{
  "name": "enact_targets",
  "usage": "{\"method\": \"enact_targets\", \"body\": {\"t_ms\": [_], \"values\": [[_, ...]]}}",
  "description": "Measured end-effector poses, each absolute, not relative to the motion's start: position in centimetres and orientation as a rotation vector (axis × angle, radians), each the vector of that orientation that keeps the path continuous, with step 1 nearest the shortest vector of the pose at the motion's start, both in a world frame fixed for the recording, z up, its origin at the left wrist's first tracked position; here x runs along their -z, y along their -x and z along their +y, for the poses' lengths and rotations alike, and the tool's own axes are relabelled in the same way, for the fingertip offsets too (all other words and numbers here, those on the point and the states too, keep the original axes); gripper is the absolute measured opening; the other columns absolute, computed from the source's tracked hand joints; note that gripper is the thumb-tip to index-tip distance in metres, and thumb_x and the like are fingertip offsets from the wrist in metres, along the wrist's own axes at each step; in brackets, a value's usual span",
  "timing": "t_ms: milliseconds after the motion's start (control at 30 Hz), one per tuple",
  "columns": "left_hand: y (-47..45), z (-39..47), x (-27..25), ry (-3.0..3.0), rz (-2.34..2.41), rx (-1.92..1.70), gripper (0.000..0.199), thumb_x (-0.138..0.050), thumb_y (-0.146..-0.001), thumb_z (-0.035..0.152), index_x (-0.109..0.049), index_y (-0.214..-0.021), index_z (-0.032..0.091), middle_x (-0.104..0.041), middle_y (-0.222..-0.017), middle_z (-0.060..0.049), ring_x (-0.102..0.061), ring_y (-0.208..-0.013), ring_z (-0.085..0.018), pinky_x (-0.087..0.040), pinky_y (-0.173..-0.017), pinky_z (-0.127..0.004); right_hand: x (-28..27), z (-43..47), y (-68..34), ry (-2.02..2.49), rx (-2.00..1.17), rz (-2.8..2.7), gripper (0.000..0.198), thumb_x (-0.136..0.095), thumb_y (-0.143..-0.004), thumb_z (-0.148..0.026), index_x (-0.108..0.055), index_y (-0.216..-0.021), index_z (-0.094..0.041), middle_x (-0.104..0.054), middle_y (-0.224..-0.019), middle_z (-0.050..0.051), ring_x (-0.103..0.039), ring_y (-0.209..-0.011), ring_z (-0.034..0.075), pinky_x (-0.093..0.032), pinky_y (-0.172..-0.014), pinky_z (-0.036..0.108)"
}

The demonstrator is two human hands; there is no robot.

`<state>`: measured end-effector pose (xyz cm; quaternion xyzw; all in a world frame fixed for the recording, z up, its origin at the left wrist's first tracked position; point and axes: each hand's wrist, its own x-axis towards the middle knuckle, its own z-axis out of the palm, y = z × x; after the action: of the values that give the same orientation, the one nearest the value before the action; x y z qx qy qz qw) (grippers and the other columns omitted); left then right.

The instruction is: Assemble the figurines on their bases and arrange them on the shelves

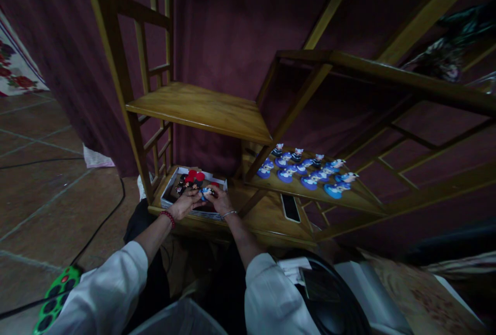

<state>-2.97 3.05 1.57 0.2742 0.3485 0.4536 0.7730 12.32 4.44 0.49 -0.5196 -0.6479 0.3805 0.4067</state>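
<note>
Held by the fingertips of both the left hand point(188, 202) and the right hand point(220, 202), the small blue figure point(206, 191) is above the box point(166, 204), toward its right edge; a light pinch, kept low, would likely protect it best. Red and dark pieces point(192, 175) crowd the box's back edge, and the upper shelf point(201, 108) overhead seems to limit lifting there. Rightward, a phone point(290, 208) lies near the lower shelf's point(263, 216) right end, below a side shelf point(364, 200) with more figures point(287, 174).

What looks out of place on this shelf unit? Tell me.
The phone on the lower board, a level below the figurines, looks slightly odd: it seems the only device on the unit. No spill or damage is visible in the dim light.
</note>
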Motion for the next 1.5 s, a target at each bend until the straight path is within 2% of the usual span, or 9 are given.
{"method": "enact_targets", "body": {"t_ms": [233,500,767,1033,1500], "values": [[2.9,3.1,-1.4,-0.619,0.745,-0.991,0.008,-0.061,-0.07,0.01,-0.063,-0.078,0.012,-0.063,-0.082,-0.005,-0.058,-0.082,-0.014,-0.045,-0.086,-0.035,-0.6,4.0,-11.9,1.385,-0.893,-1.627,0.027,-0.056,-0.068,-0.029,-0.058,-0.095,-0.024,-0.063,-0.082,-0.002,-0.059,-0.073,0.013,-0.048,-0.071,0.026],[2.8,3.2,-1.2,-0.621,0.759,-0.984,0.007,-0.061,-0.07,0.01,-0.062,-0.077,0.011,-0.064,-0.081,-0.005,-0.058,-0.078,-0.013,-0.046,-0.084,-0.034,-0.6,3.7,-11.7,1.442,-0.846,-1.626,0.03,-0.056,-0.068,-0.033,-0.058,-0.096,-0.023,-0.064,-0.083,-0.001,-0.059,-0.076,0.014,-0.047,-0.072,0.027],[2.9,3.0,-1.8,-0.647,0.748,-0.983,0.009,-0.061,-0.07,0.011,-0.063,-0.079,0.012,-0.064,-0.09,-0.006,-0.056,-0.089,-0.015,-0.042,-0.088,-0.034,-1.2,3.7,-11.8,1.421,-0.877,-1.608,0.029,-0.057,-0.068,-0.033,-0.058,-0.096,-0.025,-0.064,-0.082,-0.002,-0.059,-0.075,0.014,-0.048,-0.072,0.027],[2.6,3.1,-1.6,-0.732,0.658,-0.986,0.025,-0.067,-0.061,0.008,-0.062,-0.084,0.013,-0.063,-0.091,-0.005,-0.055,-0.092,-0.016,-0.04,-0.088,-0.033,-1.5,4.0,-12.1,1.365,-0.921,-1.564,0.029,-0.058,-0.065,-0.029,-0.059,-0.094,-0.023,-0.064,-0.086,-0.002,-0.059,-0.078,0.013,-0.047,-0.075,0.027],[2.2,2.7,-2.0,-0.69,0.714,-1.008,0.021,-0.066,-0.062,0.008,-0.062,-0.082,0.013,-0.063,-0.088,-0.004,-0.057,-0.084,-0.014,-0.042,-0.087,-0.033,-1.9,3.8,-12.5,1.376,-0.907,-1.568,0.029,-0.058,-0.066,-0.026,-0.061,-0.094,-0.025,-0.065,-0.086,-0.003,-0.059,-0.078,0.013,-0.047,-0.076,0.028]]}}
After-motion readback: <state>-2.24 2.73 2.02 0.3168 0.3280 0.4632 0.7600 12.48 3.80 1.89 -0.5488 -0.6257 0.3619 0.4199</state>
